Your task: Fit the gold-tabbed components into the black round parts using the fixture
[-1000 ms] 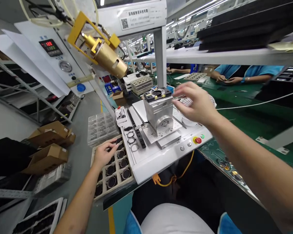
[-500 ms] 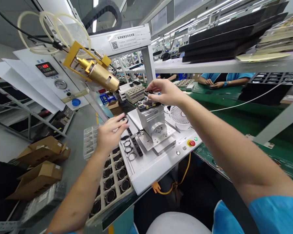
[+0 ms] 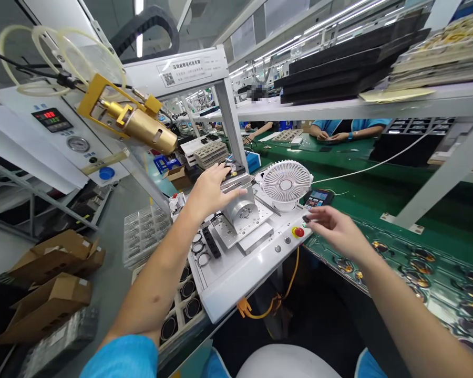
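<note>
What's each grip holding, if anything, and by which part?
The right grip pinches a small dark piece; by which part is too small to tell. The left grip is over the metal block; any hold there is hidden.

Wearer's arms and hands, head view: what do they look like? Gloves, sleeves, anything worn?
Left hand and right hand both bare: no gloves, watches or rings visible. Left arm has a plain bright-blue sleeve, stopping near the elbow with the forearm uncovered. Right forearm is uncovered to the frame edge; no sleeve shows there.
</note>
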A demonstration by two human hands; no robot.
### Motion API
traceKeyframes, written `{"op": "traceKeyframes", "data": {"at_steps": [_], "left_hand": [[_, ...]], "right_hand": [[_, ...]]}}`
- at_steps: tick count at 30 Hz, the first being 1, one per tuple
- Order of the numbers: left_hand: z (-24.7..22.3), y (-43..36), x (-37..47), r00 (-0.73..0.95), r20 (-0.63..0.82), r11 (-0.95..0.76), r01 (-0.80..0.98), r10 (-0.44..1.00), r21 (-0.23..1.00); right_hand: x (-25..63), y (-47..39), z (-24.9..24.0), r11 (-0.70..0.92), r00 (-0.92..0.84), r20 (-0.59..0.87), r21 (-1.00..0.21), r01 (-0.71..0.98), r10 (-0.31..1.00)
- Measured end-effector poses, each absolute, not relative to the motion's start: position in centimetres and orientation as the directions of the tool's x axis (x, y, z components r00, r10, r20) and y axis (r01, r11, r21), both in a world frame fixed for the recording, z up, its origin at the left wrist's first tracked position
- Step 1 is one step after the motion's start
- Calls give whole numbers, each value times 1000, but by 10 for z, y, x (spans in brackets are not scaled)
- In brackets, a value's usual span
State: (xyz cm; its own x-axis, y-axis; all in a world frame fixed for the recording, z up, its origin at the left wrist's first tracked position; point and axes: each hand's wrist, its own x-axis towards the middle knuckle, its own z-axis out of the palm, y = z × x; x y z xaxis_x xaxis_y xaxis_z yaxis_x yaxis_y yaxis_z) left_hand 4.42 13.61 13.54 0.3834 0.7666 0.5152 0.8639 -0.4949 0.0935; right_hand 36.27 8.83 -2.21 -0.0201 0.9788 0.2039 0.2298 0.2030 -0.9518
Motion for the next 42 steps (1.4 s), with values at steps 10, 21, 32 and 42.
{"op": "traceKeyframes", "data": {"at_steps": [10,21,32,42], "left_hand": [[145,117,29,372,504,-512,842,780,172],[-60,-29,73,246,301,-375,358,921,855],[-142,-57,123,324,-163,293,-404,932,867],[-140,-59,112,211,-239,299,-334,948,894]], "right_hand": [[353,79,-103,71,-138,-73,-575,815,988],[358,73,-107,65,-101,-23,-620,782,995],[309,-48,-145,297,-253,274,-953,56,928],[430,72,-117,-152,161,2,-319,936,987]]}}
